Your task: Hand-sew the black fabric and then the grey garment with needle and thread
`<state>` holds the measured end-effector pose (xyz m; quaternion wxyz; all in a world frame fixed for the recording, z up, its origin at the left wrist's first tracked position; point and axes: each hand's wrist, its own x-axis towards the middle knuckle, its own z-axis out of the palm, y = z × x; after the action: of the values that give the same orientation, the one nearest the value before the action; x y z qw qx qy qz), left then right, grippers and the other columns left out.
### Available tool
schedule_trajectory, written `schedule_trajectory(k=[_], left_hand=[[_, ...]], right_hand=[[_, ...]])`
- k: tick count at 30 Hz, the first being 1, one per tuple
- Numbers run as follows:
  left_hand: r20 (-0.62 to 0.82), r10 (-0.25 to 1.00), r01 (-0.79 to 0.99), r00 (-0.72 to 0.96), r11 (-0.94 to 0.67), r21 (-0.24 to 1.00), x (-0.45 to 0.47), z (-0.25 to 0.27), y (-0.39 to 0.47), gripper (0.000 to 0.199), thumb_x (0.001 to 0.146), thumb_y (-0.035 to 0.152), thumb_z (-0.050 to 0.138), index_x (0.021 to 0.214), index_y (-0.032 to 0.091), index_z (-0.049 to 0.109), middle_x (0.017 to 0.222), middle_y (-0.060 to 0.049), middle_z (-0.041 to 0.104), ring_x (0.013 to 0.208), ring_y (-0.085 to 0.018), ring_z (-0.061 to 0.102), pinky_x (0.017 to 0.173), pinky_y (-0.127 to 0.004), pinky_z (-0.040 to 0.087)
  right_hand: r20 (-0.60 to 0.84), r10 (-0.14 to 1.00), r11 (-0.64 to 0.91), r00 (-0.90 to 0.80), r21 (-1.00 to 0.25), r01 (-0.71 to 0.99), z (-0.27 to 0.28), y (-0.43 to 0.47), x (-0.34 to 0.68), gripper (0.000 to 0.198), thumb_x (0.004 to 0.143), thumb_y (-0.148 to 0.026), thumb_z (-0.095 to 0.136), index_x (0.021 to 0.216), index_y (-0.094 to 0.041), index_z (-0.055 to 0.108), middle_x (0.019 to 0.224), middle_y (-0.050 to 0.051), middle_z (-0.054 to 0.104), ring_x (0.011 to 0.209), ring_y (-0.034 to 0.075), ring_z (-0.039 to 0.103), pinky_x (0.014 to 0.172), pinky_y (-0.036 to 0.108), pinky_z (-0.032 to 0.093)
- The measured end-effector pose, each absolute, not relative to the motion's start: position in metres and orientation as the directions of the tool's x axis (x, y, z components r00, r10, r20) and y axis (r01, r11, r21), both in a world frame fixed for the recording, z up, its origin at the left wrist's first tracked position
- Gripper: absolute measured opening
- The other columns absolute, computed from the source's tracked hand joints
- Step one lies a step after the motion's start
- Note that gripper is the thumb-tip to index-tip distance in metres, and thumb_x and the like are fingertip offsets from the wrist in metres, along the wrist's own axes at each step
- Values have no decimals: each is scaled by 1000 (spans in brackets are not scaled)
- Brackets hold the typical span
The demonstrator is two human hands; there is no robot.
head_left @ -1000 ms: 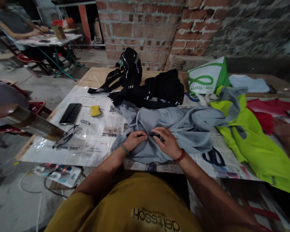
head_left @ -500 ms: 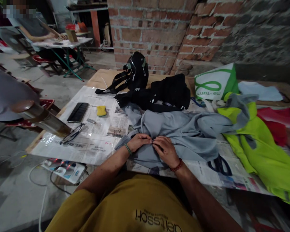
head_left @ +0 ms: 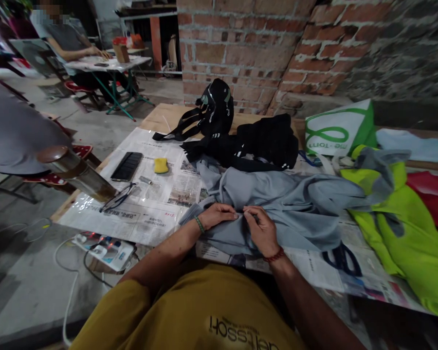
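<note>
A grey garment [head_left: 295,194] lies crumpled across the newspaper in front of me. My left hand [head_left: 217,217], with a green bead bracelet at its wrist, is closed in a pinch on the garment's near part. Just to its right, my right hand [head_left: 262,231] wears a red bracelet and has thumb and fingers pressed together over the same cloth. Anything small between the right fingertips is too fine to make out. A narrow gap separates the two hands. Dark-handled scissors [head_left: 341,259] lie right of the garment, partly covered by it.
Left on the newspaper [head_left: 131,231] are a phone [head_left: 127,166], yellow sponge [head_left: 161,166], glasses [head_left: 118,197] and a brown bottle [head_left: 80,175]. Behind sit a black bag [head_left: 219,107] and black cloth [head_left: 268,141]. A yellow-green garment [head_left: 397,233] lies right; a power strip [head_left: 107,253] hangs below.
My right hand has drawn slightly away from the left, opening a small gap between the fingertips. The whole view has shifted, so things sit a little further right.
</note>
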<state>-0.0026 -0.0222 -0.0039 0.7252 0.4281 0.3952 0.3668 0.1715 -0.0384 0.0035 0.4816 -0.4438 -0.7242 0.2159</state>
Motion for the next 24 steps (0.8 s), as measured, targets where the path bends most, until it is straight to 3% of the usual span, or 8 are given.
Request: schedule_trajectory(k=[4,9,12,16,18,22,24], left_hand=[[-244,876,-192,417,347,918,-2,-3,-22,40,52,45,81,67,11,66,60,3,56,57,-7,45,59,-21,34],[-217,884,-160,414,305,939,-3,-4,-23,38,55,44,79,67,12,64,59,5,54,56,-6,42,58,-21,33],[-243,876,-117,418,317,941,-4,-4,-24,34,59,43,77,68,13,63,57,6,51,53,-6,40,55,-21,30],[-285,845,-67,453,351,934,-5,-2,-26,35,58,42,77,67,12,62,56,5,51,52,-6,41,54,-21,30],[-305,840,-68,449,373,925,-5,-3,-26,35,58,42,78,67,13,62,56,5,51,52,-6,42,53,-21,30],[-323,844,-71,428,388,919,-5,-4,-24,31,58,40,78,68,14,64,56,5,52,52,-6,42,52,-21,30],[-327,844,-68,425,390,918,-5,-4,-24,29,58,39,78,68,15,64,56,5,53,52,-6,42,52,-21,31]], right_hand=[[391,919,379,-44,-848,372,8,-43,167,16,89,-34,50,86,-23,60,86,4,68,83,18,65,77,33,52],[307,949,312,-69,-891,331,2,-40,161,16,82,-38,57,82,-22,62,80,3,68,76,17,63,73,31,51],[237,970,227,56,-963,143,1,-30,162,18,81,-38,57,78,-21,58,71,1,64,71,15,61,71,29,50],[212,949,239,234,-966,-97,14,-15,169,18,78,-37,62,76,-21,54,66,-1,61,66,12,58,71,27,49],[184,967,210,177,-967,-145,25,-11,175,20,77,-37,64,77,-21,53,67,-2,61,64,11,58,67,26,49],[14,998,-2,-53,-954,-300,45,-6,187,28,77,-44,64,83,-23,47,73,-2,64,66,15,63,53,25,49],[-50,995,-78,-81,-916,-393,53,-1,195,31,74,-44,68,83,-24,46,72,-3,64,67,15,65,52,26,51]])
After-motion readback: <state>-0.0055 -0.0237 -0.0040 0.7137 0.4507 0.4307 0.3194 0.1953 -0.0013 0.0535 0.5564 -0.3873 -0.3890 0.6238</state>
